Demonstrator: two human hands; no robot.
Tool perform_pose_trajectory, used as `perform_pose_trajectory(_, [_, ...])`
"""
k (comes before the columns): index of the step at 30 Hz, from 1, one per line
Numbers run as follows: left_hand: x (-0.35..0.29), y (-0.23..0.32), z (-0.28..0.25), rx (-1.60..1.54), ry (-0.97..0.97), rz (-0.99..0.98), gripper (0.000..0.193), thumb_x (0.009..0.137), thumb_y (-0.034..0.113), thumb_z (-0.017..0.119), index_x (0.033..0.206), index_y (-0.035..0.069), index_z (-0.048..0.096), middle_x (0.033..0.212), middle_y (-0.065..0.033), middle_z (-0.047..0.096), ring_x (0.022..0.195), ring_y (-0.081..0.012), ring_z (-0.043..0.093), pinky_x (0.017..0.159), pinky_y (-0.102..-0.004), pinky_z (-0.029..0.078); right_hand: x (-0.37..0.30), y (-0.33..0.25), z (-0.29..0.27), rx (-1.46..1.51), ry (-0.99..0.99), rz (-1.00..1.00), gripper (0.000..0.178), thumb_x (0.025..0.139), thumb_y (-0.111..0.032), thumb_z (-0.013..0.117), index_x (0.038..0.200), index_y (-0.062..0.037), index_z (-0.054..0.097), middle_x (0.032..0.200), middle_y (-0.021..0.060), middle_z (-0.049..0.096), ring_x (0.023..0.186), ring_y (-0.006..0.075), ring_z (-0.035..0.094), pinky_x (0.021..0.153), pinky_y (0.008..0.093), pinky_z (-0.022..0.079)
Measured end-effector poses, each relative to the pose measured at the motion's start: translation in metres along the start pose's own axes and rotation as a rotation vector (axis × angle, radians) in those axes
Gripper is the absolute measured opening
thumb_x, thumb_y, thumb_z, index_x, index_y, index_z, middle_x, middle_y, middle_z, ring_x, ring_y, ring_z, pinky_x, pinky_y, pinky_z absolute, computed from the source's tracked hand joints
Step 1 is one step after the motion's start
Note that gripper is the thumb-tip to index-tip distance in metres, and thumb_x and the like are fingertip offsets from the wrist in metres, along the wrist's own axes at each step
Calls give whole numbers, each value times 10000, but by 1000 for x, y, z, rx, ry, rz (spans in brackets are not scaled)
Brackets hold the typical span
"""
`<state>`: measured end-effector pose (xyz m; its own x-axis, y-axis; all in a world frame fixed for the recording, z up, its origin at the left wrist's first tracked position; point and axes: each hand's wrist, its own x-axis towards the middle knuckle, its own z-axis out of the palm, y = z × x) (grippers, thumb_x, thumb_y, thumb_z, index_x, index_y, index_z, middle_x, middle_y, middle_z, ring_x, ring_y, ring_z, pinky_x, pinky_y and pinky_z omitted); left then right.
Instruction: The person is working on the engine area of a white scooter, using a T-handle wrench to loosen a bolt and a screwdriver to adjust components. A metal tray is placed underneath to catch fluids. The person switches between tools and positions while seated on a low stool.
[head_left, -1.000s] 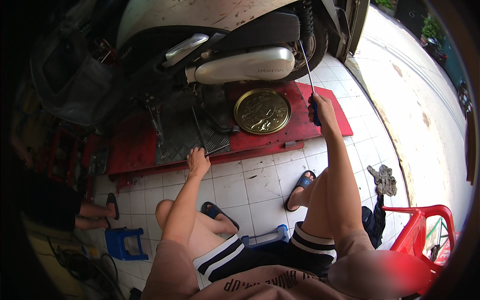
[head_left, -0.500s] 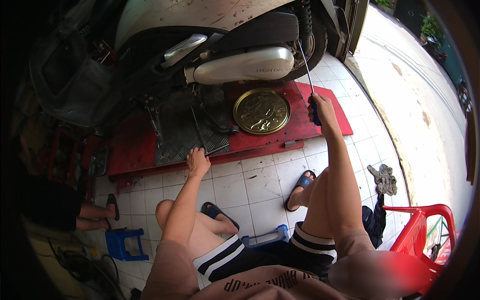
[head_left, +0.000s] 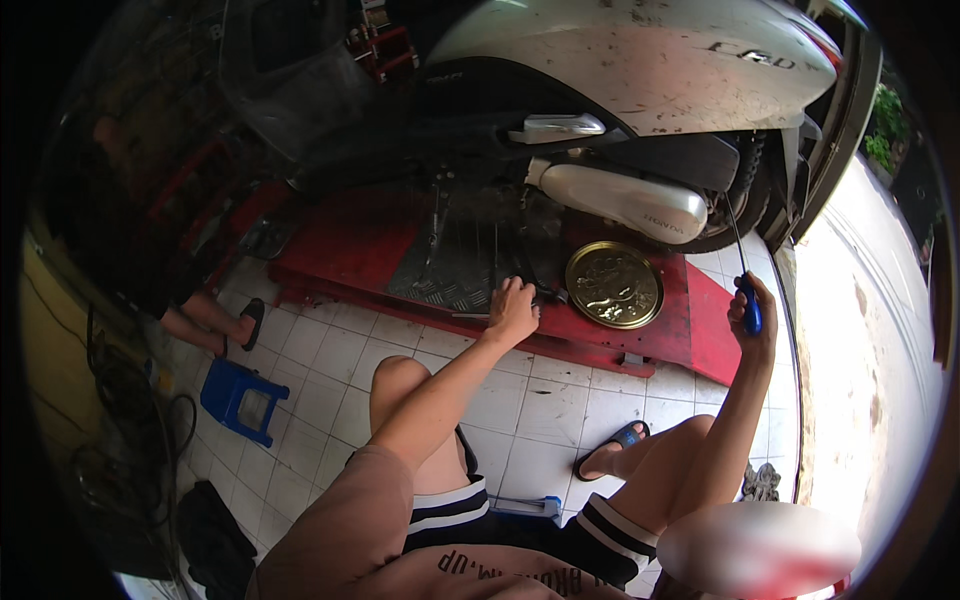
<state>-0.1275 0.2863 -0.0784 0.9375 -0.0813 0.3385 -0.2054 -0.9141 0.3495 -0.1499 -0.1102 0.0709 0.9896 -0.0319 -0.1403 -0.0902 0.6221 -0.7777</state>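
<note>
My right hand (head_left: pixel 752 315) is shut on a blue-handled screwdriver (head_left: pixel 745 275) whose long shaft points up toward the rear wheel of the silver scooter (head_left: pixel 640 60). My left hand (head_left: pixel 513 308) rests on the edge of the red lift platform (head_left: pixel 340 235), fingers touching a small dark tool by the checkered metal plate (head_left: pixel 470 255); whether it grips that tool is unclear. A round golden tray (head_left: pixel 613 285) lies on the platform between my hands, under the chrome exhaust (head_left: pixel 625 200).
A small blue stool (head_left: pixel 243 400) stands on the white tiled floor at left, near another person's sandaled foot (head_left: pixel 245 325). Dark cables and a black cloth lie at lower left. My knees and sandal (head_left: pixel 610 460) are below. Bright pavement runs along the right.
The view has swung and tilted, so the scooter and platform now sit further right and higher. Both hands keep their places relative to the platform and the screwdriver.
</note>
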Motion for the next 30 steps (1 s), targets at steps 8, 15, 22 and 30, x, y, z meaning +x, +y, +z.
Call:
perform_pose_trajectory(8, [-36, 89, -61, -366, -31, 297, 154, 771, 135, 681, 872, 43, 610, 901, -105, 540, 949, -283, 528, 816, -395, 450, 19, -10, 2, 504, -384, 249, 213, 972, -198, 444, 870, -22, 510, 537, -5, 328, 448, 117, 319, 454, 241, 311])
perform_pose_trajectory(15, [-56, 79, -119, -377, 7, 348, 117, 767, 133, 674, 824, 50, 614, 869, -108, 571, 926, -284, 551, 797, -393, 458, 19, -44, -5, -6, -252, 222, 188, 968, -189, 452, 900, -51, 561, 523, -24, 427, 438, 75, 389, 425, 219, 312])
perform_pose_trajectory(22, [-62, 64, -149, -551, 78, 289, 75, 718, 15, 651, 786, 9, 620, 806, -146, 585, 800, -317, 590, 706, -397, 474, 22, -54, -10, -152, -206, 253, 190, 962, -205, 469, 920, -56, 579, 526, -30, 434, 442, 64, 408, 421, 209, 310])
perform_pose_trajectory(30, [-62, 90, -151, -706, 95, 337, 243, 616, -139, 565, 812, -3, 614, 820, -155, 575, 784, -326, 585, 680, -402, 459, 26, -56, -16, 137, -421, 272, 285, 988, -244, 434, 986, 3, 577, 613, 7, 490, 547, 107, 486, 519, 229, 397])
